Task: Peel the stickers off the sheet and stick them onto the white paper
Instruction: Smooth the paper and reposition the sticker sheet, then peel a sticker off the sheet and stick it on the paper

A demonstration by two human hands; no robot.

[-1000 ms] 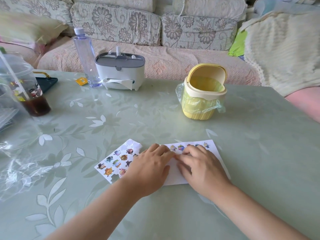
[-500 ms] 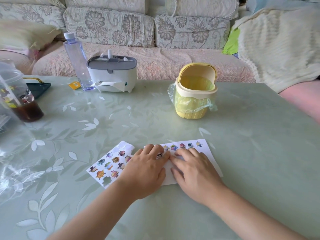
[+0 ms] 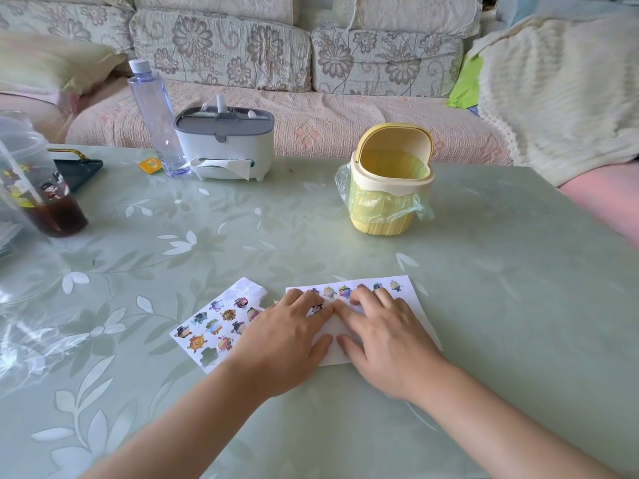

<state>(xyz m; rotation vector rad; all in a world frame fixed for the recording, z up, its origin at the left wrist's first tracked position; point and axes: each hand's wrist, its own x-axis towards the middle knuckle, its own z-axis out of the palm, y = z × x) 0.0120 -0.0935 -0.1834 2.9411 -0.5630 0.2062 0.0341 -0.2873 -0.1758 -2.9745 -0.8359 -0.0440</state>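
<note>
A flat rectangular white paper (image 3: 420, 318) lies on the glossy pale-green table (image 3: 501, 305), which is printed with white leaves. The sticker sheet (image 3: 211, 324), a shiny white rectangle with a curled far corner and cut-out holes, lies tilted just beside the paper at its 9 o'clock. Both hands lie palm down with the fingers relaxed. The left hand (image 3: 283, 344) covers the near edge of the sheet and the paper's left end, and the right hand (image 3: 389, 340) rests on the paper's middle. Their fingertips meet over a small dark-haired cartoon sticker (image 3: 316, 309) and press on the paper; whether either pinches it cannot be told. About ten small cartoon stickers show on the sheet. A row of at least five runs along the paper's far edge. At 12 o'clock of the paper stands one ribbed yellow plastic bin (image 3: 387, 202) with a crinkled bag liner. At 11 o'clock stand one grey-lidded white tissue box (image 3: 224, 143) and one clear bottle (image 3: 155, 112).
</note>
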